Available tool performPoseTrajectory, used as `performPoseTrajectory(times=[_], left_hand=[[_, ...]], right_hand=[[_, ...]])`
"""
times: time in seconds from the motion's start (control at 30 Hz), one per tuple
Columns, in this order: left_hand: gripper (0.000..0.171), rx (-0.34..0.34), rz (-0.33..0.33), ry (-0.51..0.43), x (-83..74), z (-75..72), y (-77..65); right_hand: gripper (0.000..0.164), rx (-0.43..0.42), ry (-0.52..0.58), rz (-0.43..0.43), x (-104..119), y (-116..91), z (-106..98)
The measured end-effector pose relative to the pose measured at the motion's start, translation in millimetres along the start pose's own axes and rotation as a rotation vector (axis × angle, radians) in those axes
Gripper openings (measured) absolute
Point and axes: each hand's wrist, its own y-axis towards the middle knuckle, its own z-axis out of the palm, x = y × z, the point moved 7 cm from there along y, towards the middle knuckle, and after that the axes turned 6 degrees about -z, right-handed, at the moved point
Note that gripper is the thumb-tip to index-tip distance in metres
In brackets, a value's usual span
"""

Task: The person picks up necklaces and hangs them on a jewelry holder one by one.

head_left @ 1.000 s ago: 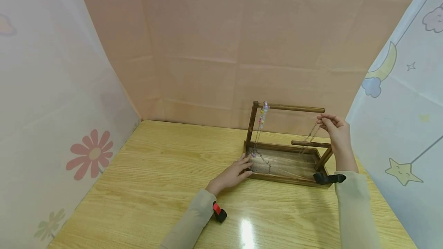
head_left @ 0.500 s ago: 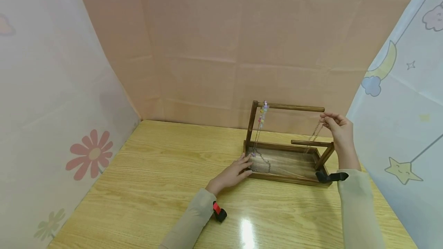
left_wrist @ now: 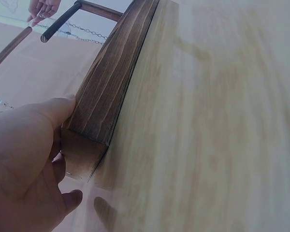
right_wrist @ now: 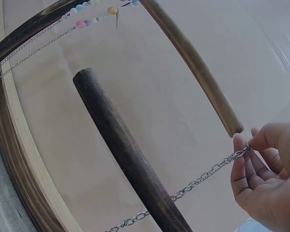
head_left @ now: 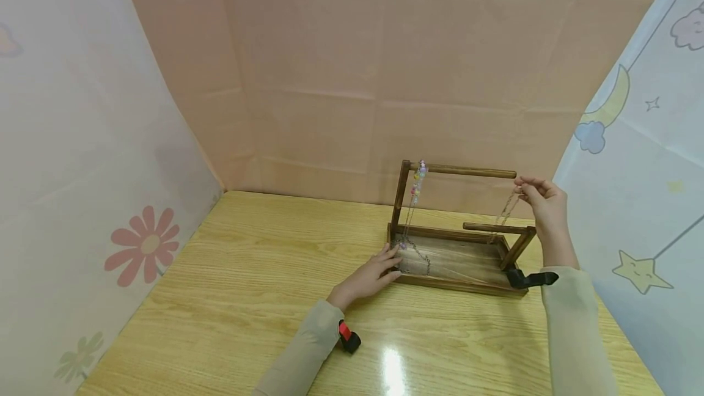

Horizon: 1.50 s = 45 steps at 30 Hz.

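My right hand (head_left: pixel 548 208) pinches the end of a silver chain necklace (right_wrist: pixel 203 178) between thumb and fingertips. It is just past the free end of the upper bar (head_left: pixel 467 171) of a wooden jewelry stand (head_left: pixel 456 285). The chain hangs behind the shorter lower bar (right_wrist: pixel 125 154) toward the tray base; its lower end is hard to see. My left hand (head_left: pixel 365 277) holds the left front corner of the stand, thumb at the long wall and fingers around the end, as the left wrist view shows. A beaded necklace (head_left: pixel 417 183) hangs from the upper bar's left end.
Another length of chain (head_left: pixel 423 258) lies inside the tray's left part, by a small purple piece (head_left: pixel 403 246). The stand rests on a wood-grain table (head_left: pixel 264 249). A peach cloth (head_left: pixel 308 78) rises behind it, with printed cloths at both sides.
My right hand has shifted right and slightly up, drawing the necklace's held end past the upper bar's tip. The left hand and stand keep their places.
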Motion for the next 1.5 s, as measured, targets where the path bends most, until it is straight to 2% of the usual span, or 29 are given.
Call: performPoseTrajectory(times=[0.63,1.07,1.5], left_hand=[[0.051,0.000,0.003,-0.009,0.2,0.3,0.9],[0.051,-0.013,0.003,0.025,-2.3,-1.6,0.0],[0.051,-0.003,0.007,0.019,-3.2,-1.7,-0.8]], right_hand=[[0.015,0.002,-0.038,-0.014,6,10,-2],[0.015,0.028,-0.084,-0.018,14,20,5],[0.014,0.034,-0.108,-0.031,17,24,13]])
